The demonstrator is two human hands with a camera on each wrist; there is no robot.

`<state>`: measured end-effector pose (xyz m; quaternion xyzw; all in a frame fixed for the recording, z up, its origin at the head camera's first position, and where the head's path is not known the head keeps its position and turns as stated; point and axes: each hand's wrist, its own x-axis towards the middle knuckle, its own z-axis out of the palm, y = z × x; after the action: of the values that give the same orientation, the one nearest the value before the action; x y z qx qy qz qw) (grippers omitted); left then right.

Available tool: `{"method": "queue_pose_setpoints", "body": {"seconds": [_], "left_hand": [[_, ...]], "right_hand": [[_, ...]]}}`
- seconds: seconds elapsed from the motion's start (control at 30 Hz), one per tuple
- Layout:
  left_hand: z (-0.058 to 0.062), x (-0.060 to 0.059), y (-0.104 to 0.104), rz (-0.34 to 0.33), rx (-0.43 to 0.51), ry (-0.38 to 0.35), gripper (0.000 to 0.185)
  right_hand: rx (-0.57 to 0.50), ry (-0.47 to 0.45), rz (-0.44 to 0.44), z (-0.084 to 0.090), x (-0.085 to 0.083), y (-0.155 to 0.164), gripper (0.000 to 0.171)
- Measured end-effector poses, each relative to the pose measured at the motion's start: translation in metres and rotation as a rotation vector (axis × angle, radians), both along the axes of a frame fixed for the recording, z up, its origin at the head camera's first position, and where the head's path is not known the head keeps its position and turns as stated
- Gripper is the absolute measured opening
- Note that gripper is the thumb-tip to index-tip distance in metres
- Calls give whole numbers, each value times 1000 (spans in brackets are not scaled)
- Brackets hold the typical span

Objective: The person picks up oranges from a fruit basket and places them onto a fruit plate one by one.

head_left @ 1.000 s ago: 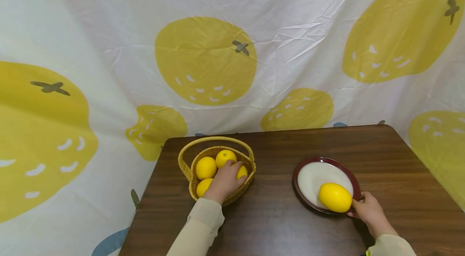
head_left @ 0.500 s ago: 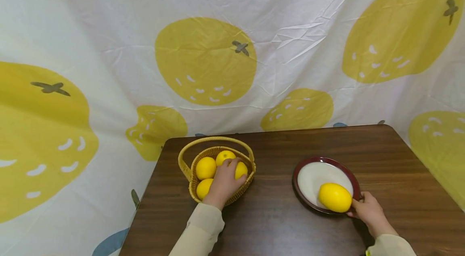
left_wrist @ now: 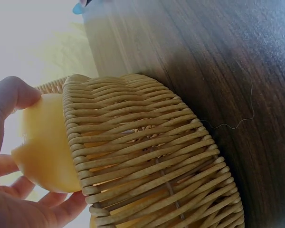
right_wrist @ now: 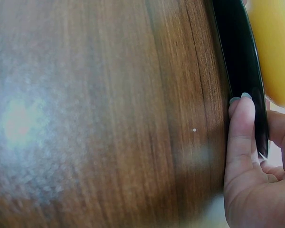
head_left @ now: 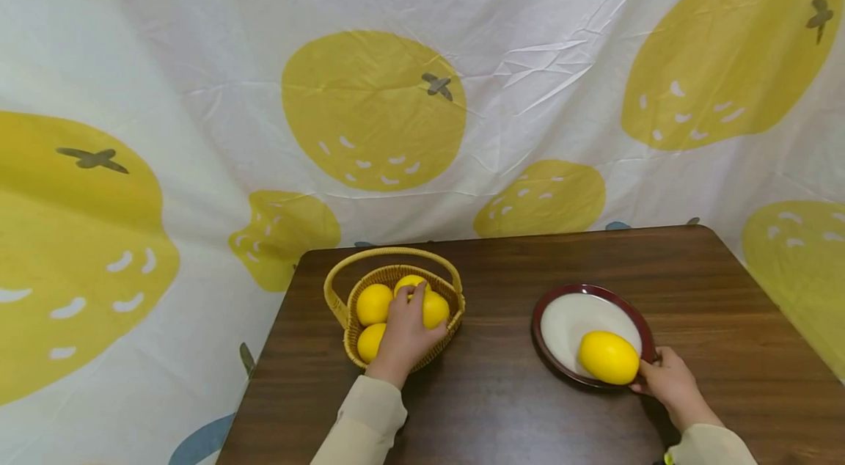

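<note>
Basket (left_wrist: 109,107): is standing on the left part of the table (head_left: 502,414); four lemons are showing inside it.
Basket lemons: the left lemon (head_left: 373,304) is sitting in plain sight, the near lemon (head_left: 371,342) is lying partly behind the hand, and the far lemon (head_left: 411,280) is peeking over the fingers.
Left hand (head_left: 404,333): is curling round the gripped lemon (head_left: 436,309) on the basket's right side, thumb and fingers on opposite sides; part of that fruit is showing past the rim.
Lemon pick: gripping this fruit seems to be the step in hand; the next move is probably calling for a firm hold and a path up, clear of rim and handle.
Plate (head_left: 581,322): is lying at the right, well apart from the basket.
Plate lemon (head_left: 609,358): is resting on the plate, towards its near right rim.
Right hand (head_left: 672,384): is pinching the plate's near right edge from both faces, apparently steadying it.
</note>
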<state>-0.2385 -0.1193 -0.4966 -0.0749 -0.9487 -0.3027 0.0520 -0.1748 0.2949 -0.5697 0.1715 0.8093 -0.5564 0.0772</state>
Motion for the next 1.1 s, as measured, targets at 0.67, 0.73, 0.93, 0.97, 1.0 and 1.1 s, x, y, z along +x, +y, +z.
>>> {"method": "queue_pose_setpoints", "body": {"seconds": [0.67, 0.73, 0.93, 0.97, 1.0, 1.1], "left_hand": [[3, 8, 2, 13, 0, 84, 71], [4, 9, 2, 8, 4, 93, 71], [6, 11, 4, -9, 32, 105, 73], [6, 11, 5, -15, 36, 109, 73], [7, 11, 5, -20, 40, 112, 74], [8, 12, 7, -35, 44, 137, 73]], "right_hand": [[-16, 1, -4, 1, -1, -2, 44], [-18, 3, -1, 2, -1, -2, 44], [-10, 2, 1, 3, 0, -2, 43], [-8, 2, 2, 3, 0, -3, 43], [-8, 2, 3, 3, 0, -2, 42], [-5, 0, 4, 3, 0, -2, 41]]}}
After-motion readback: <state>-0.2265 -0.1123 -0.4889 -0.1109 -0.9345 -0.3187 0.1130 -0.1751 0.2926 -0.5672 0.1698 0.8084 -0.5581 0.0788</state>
